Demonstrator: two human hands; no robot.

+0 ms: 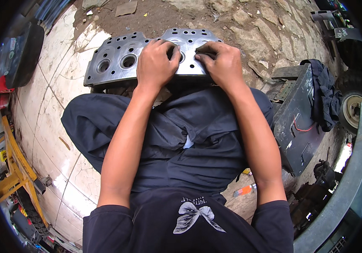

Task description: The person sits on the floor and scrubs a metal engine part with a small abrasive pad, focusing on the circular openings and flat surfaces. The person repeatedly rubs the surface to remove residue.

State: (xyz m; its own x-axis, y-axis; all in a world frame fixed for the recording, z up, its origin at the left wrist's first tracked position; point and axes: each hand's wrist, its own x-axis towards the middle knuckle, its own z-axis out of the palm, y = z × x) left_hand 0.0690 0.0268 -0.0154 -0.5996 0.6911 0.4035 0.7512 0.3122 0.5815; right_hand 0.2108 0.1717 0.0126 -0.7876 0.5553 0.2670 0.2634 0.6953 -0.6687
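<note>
Outdoor dirt-and-stone floor, cracked white slab at left. Left hand (156, 59) presses curled on a grey metal cylinder head (117, 59); right hand (221, 63) pinches a dark abrasive scrap (206, 49) against it. Likely heavy, rigid; grip by long edges.

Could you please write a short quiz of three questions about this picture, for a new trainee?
1. True or false: both hands press on the grey metal plate.
2. Which hand has the dark abrasive sheet under its fingers? A) the left hand B) the right hand
3. What hangs over the black box on the person's right?

Key:
1. True: the left hand and the right hand both lie on it.
2. B.
3. A dark cloth, draped over the black box.
</note>
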